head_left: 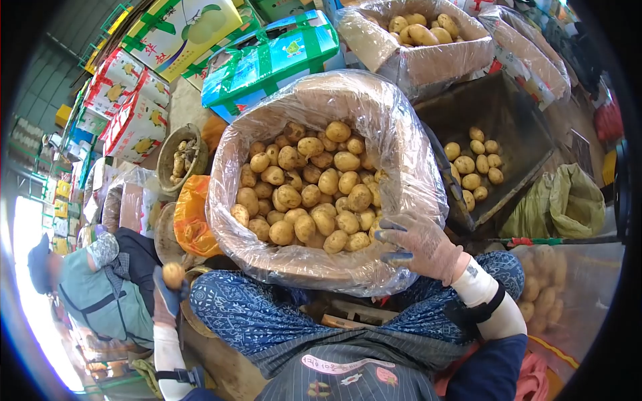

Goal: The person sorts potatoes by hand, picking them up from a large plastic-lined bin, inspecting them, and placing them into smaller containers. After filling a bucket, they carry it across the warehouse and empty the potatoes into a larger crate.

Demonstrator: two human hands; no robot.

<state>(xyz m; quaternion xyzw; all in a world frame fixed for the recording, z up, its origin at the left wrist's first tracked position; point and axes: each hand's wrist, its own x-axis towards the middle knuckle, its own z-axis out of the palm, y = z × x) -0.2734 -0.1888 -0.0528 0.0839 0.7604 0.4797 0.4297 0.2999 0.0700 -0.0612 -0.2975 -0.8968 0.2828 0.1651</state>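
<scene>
A large box (267, 271) lined with clear plastic stands before my knees, with many potatoes (311, 194) inside. My right hand (420, 248), in a pale glove with blue fingertips, is over the box's near right rim, its fingers spread and nothing in them. Low at the left, beside my knee and outside the box, my left hand (167, 294) is gloved too and closed around a single potato (173, 275).
Right of the box, a dark bin (515, 120) holds several potatoes. Behind are another potato box (428, 63) and a blue carton (271, 60). At the left lie a basket (167, 160) and an orange bag (194, 217); a person (107, 294) sits nearby. A green sack (558, 204) stands right.
</scene>
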